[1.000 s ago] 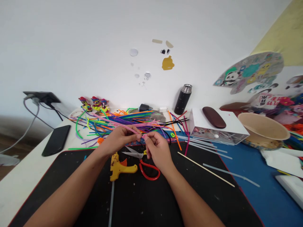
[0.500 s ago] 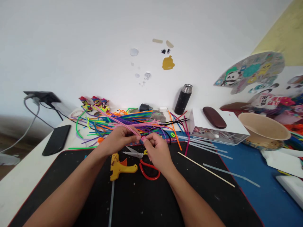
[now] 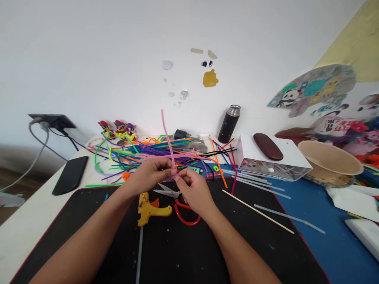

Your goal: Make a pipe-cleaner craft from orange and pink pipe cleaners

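A pink pipe cleaner (image 3: 167, 136) rises from between my two hands, its free end up against the wall. My left hand (image 3: 155, 172) pinches it near its lower end. The fingertips of my right hand (image 3: 194, 187) are closed on the same lower end, close beside the left fingertips; the exact shape there is hidden. Below the hands lie scissors with red handles (image 3: 189, 224), blades parted and partly covered by my right hand. Left of them rests a yellow glue gun (image 3: 145, 211) with a clear glue stick (image 3: 139, 252) in its back.
A pile of coloured pipe cleaners (image 3: 148, 152) spreads behind my hands. Small figures (image 3: 118, 129) stand at back left, near a black phone (image 3: 71, 175). To the right are a black flask (image 3: 229, 124), a white box (image 3: 288, 152), a beige bowl (image 3: 328, 157) and a wooden stick (image 3: 257, 212).
The pink pipe cleaner has swung from leaning left over the pile to nearly upright. My right hand has shifted slightly left, towards the left fingertips.
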`<state>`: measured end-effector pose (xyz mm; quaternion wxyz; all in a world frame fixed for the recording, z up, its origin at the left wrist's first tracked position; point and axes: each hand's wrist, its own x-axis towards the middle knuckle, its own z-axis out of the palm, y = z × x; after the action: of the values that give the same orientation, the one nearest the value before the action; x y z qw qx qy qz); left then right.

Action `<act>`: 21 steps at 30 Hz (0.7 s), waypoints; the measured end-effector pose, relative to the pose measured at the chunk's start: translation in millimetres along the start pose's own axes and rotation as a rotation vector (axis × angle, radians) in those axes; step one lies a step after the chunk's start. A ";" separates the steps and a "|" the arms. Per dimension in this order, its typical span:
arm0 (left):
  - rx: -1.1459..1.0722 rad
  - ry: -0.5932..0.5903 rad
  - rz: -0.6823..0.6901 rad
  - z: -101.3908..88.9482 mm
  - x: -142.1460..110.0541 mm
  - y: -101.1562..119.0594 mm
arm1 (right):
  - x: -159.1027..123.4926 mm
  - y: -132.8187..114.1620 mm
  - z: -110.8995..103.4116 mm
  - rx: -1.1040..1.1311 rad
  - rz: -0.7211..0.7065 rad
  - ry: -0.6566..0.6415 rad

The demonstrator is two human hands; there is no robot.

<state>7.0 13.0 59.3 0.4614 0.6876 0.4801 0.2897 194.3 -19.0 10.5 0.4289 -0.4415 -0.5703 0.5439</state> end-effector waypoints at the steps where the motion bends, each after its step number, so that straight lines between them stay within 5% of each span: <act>1: -0.011 0.007 0.000 -0.4 -0.1 0.4 | 0.1 0.4 0.4 0.016 0.004 -0.002; 9: -0.226 0.054 -0.020 1.0 -0.4 4.2 | -2.0 -6.2 1.7 0.192 0.059 -0.021; 21: -0.166 0.035 -0.030 0.1 0.2 4.0 | -0.1 -8.9 -0.4 0.225 0.012 0.053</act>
<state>8.8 12.7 62.9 0.5126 0.6343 0.4728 0.3337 194.4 -19.1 19.4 0.4875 -0.4080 -0.4916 0.5952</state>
